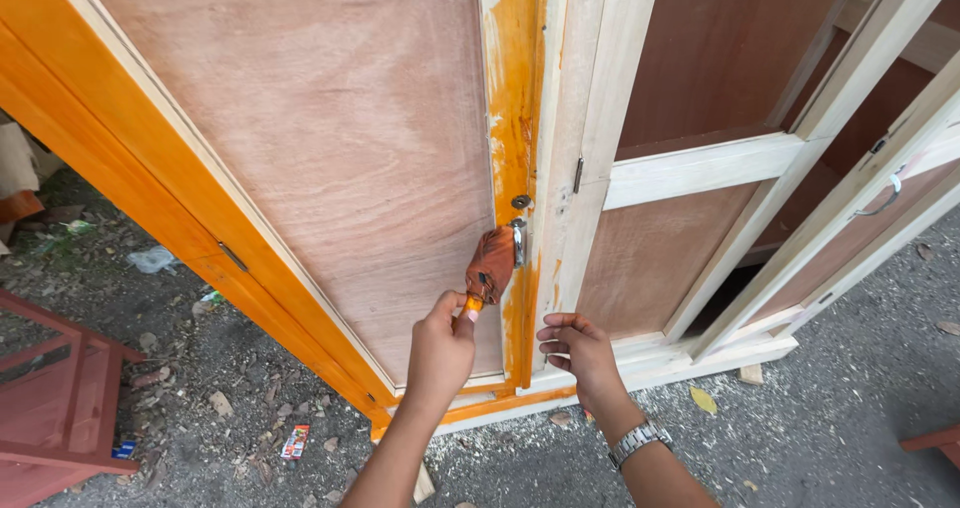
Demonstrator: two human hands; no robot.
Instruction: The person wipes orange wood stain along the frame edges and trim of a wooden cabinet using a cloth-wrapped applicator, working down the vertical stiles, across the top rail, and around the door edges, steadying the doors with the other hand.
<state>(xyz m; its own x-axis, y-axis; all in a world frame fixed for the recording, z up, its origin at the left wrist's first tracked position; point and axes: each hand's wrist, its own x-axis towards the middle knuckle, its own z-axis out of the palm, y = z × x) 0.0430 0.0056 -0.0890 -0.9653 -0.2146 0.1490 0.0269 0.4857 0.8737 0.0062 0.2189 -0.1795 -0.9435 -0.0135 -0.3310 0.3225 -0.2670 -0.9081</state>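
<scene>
**Head view: orange stain going onto a cabinet door stile**

Head camera looks down at a bare-wood cabinet standing on gravel ground. The left hand is clenched around the short handle of a brush, whose rust-coloured, stain-soaked head presses against the door's right-hand stile, just beside a small metal latch and below a round fitting. That stile is already orange along most of its length, patchy near the top; the door's left and bottom frame edges are fully coated, while the plywood panel is bare. The right hand, with a metal watch at the wrist, rests with fingers curled against the unpainted frame near the cabinet's bottom edge, holding nothing.

To do this stroke well, I judge the brush should run along the grain in long passes, staying clear of the latch and panel edge, with drips smoothed before they set. The bracing hand should keep off wet wood.
</scene>
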